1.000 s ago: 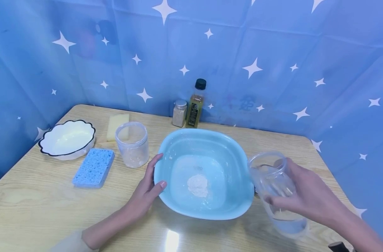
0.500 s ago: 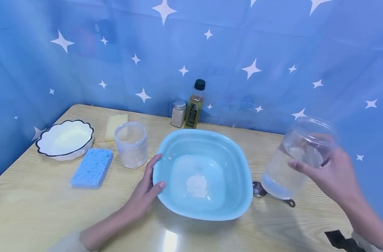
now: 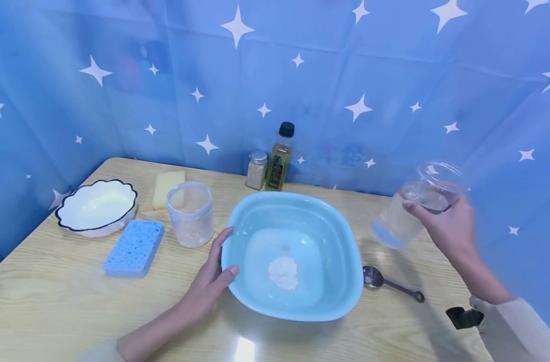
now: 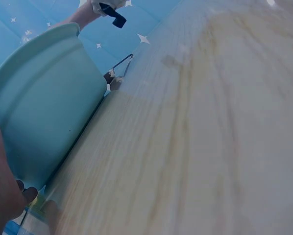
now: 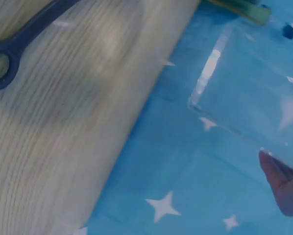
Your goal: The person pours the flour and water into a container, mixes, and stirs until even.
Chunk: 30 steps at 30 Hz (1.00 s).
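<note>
My left hand (image 3: 211,274) grips the left rim of a light blue plastic basin (image 3: 331,246), thumb at the rim. In the left wrist view, fingertips (image 4: 29,194) show low at the basin's side. A mound of white powder (image 3: 284,272) lies on the basin floor. Raised over the table's right side, my right hand (image 3: 451,226) holds a clear jar (image 3: 399,216) part full of clear liquid, tilted with its mouth up and to the right. The right wrist view shows the see-through jar (image 5: 234,93) and part of the hand at the right edge.
A dark spoon (image 3: 397,287) lies right of the basin. Behind it stand an oil bottle (image 3: 278,166) and a shaker jar (image 3: 257,171). To the left are a clear empty tub (image 3: 190,221), blue sponge (image 3: 134,246), pale yellow sponge (image 3: 166,186) and scalloped white dish (image 3: 98,206).
The right hand has lifted the jar from beside the basin, up and away toward the back right, uncovering the spoon. The left hand stays on the basin.
</note>
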Each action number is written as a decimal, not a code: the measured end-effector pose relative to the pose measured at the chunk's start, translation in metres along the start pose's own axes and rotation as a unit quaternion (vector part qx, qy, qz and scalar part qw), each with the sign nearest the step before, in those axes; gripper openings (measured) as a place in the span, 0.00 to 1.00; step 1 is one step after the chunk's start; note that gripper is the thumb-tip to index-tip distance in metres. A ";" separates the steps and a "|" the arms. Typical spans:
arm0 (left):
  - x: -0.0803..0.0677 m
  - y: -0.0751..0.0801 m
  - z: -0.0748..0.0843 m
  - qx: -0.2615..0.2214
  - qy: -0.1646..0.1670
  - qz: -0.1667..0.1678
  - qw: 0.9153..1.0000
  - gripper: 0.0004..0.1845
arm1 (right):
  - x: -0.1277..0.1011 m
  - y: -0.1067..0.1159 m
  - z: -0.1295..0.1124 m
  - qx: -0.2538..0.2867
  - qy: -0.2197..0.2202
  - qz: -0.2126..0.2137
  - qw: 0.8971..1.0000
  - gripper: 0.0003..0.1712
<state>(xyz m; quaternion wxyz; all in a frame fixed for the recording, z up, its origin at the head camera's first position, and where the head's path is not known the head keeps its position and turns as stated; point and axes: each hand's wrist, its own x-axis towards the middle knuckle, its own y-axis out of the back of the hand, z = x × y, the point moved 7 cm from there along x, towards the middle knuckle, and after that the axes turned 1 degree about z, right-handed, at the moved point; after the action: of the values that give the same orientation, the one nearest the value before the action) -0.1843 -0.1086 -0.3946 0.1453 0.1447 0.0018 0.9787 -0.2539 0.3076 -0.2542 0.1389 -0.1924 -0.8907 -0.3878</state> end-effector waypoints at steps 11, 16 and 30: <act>0.000 -0.002 -0.003 0.004 0.015 0.001 1.000 0.35 | 0.021 -0.026 0.023 -0.017 -0.012 0.001 1.000 0.45; 0.001 -0.002 -0.001 0.004 0.006 -0.003 1.000 0.35 | 0.023 -0.033 0.024 -0.011 -0.008 0.003 1.000 0.46; 0.001 -0.001 0.000 0.034 0.017 -0.006 0.999 0.34 | 0.024 -0.051 0.035 0.011 -0.022 -0.027 0.999 0.52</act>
<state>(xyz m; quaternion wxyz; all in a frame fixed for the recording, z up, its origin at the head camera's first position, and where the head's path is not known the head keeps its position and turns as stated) -0.1848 -0.1079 -0.3946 0.1459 0.1326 0.0381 0.9796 -0.3018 0.3073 -0.3002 0.1111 -0.1755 -0.9025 -0.3773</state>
